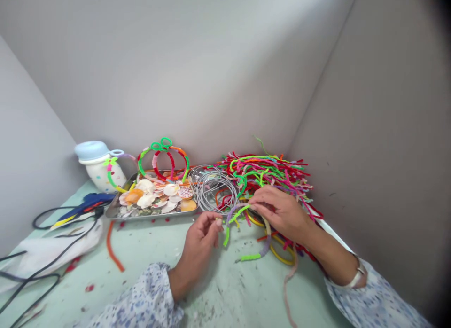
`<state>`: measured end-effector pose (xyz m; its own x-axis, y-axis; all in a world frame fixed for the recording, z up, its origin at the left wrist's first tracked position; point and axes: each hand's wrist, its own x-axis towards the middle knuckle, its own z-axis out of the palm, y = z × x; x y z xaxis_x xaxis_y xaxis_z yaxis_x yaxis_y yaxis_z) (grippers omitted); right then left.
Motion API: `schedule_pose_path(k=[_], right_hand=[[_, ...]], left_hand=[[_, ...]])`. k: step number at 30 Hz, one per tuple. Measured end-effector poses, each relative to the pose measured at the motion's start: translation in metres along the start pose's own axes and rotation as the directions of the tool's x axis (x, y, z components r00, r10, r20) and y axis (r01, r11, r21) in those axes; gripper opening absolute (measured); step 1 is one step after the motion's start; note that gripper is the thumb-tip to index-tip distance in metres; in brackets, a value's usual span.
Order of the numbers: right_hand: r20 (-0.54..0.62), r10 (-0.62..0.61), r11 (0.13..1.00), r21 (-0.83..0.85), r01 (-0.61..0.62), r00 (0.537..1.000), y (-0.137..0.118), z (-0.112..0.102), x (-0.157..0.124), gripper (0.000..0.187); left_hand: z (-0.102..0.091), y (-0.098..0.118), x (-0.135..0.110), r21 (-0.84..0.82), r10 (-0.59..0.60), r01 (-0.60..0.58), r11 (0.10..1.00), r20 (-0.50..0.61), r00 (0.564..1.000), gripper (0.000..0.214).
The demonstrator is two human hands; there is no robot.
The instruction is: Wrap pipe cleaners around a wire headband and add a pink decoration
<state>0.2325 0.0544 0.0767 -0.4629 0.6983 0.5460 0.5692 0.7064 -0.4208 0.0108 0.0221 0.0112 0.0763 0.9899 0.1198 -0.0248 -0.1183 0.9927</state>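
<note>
Right hand (282, 213) pinched on a bright green fuzzy strip (239, 213), near the top of the wrapped, open-ended hoop (268, 231), held over the tabletop (211, 290); left hand (200, 238) to its left, thumb and fingertip together, anything between them too small to tell. Step judged to be wrapping: pin the strip's start firmly, steady the hoop opposite, and lay each turn snug against the last under even tension. Best to press the tip flat, lest it snag.
</note>
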Motion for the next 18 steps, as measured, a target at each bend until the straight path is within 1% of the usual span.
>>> schedule_pose_path(k=[2, 4, 6, 10, 12, 15, 18], right_hand=[[0.009, -0.004, 1.000, -0.008, 0.004, 1.000, -0.001, -0.001, -0.001, 0.010], [0.018, -0.010, 1.000, -0.028, 0.011, 1.000, 0.000, -0.002, -0.001, 0.012], [0.042, -0.017, 0.998, -0.053, 0.019, 0.999, 0.001, -0.005, -0.002, 0.013], [0.125, 0.001, 0.991, -0.134, 0.016, 0.992, 0.001, -0.008, -0.005, 0.013], [0.166, 0.010, 0.982, -0.189, 0.022, 0.986, -0.002, -0.009, -0.006, 0.014], [0.215, 0.024, 0.967, -0.252, 0.032, 0.976, -0.006, -0.009, -0.007, 0.014], [0.239, 0.053, 0.951, -0.308, 0.023, 0.970, -0.007, -0.007, -0.007, 0.014]], left_hand=[[-0.001, -0.002, 0.002, 0.030, -0.002, 0.002, 1.000, -0.014, 1.000, 0.016], [-0.002, -0.003, 0.004, 0.012, -0.020, 0.021, 1.000, -0.029, 0.999, 0.020], [-0.003, -0.002, 0.006, -0.046, -0.053, 0.051, 0.998, -0.042, 0.998, 0.022], [-0.006, 0.005, 0.008, -0.183, -0.121, 0.104, 0.978, -0.086, 0.989, 0.021], [-0.006, 0.008, 0.009, -0.213, -0.142, 0.116, 0.970, -0.113, 0.983, 0.021], [-0.005, 0.009, 0.011, -0.211, -0.151, 0.121, 0.970, -0.131, 0.980, 0.021], [-0.005, 0.006, 0.012, -0.190, -0.144, 0.118, 0.975, -0.131, 0.981, 0.022]])
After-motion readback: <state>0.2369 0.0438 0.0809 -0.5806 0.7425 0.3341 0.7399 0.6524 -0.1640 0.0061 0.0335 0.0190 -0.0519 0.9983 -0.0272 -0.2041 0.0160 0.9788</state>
